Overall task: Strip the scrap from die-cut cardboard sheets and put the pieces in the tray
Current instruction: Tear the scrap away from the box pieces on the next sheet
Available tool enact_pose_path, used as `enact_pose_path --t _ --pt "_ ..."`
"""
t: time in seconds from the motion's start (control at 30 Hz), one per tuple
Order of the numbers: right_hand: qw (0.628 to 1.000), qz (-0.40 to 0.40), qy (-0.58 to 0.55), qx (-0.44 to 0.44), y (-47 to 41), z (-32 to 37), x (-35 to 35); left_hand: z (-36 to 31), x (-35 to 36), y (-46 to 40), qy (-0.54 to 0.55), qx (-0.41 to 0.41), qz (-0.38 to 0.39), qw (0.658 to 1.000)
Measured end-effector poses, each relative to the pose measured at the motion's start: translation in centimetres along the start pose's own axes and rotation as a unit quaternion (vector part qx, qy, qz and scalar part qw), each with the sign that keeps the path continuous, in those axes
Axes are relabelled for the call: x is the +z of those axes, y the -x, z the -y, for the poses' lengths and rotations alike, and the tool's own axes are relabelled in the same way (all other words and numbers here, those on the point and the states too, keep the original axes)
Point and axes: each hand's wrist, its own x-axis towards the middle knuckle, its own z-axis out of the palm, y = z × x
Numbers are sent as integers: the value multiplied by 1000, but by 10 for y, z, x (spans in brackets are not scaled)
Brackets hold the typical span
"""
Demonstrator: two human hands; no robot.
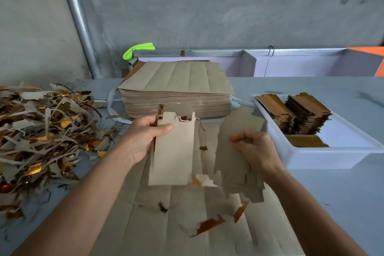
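Observation:
My left hand [143, 137] grips a tall grey-brown die-cut cardboard piece [174, 151] near its top, held upright above the table. My right hand [255, 149] pinches a second, blurred cardboard piece [234, 151] just to the right of the first. Ragged scrap bits with gold foil [209, 224] dangle from both pieces' lower edges. A white tray [324, 158] at the right holds stacks of stripped gold-faced pieces [297, 114]. Under my hands lies a flat die-cut sheet [187, 214].
A thick stack of uncut sheets [178, 97] stands at the table's back centre. A large heap of grey and gold scrap strips [41, 131] covers the left side. A grey wall, a metal pipe [79, 18] and a green object [137, 49] are behind.

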Motion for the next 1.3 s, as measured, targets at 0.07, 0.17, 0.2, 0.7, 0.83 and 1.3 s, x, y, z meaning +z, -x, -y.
enact_pose_path --t 0.07,0.17,0.2,0.7,0.83,1.3 --pt "1000 18 4 -15 0 7 -2 0 -2 0 61 -19 50 997" --pt "998 34 57 -23 0 8 -3 6 -5 -1 139 -28 78 987" --pt "996 39 77 -23 0 8 -1 9 -4 -1 151 -28 83 985" --pt "966 159 -187 80 26 15 45 37 35 2 -15 40 -11 999" --pt "985 168 -1 29 25 18 42 31 37 0 -131 34 -29 990" --pt "964 184 -61 181 29 15 44 34 31 -4 6 -22 -90 996"
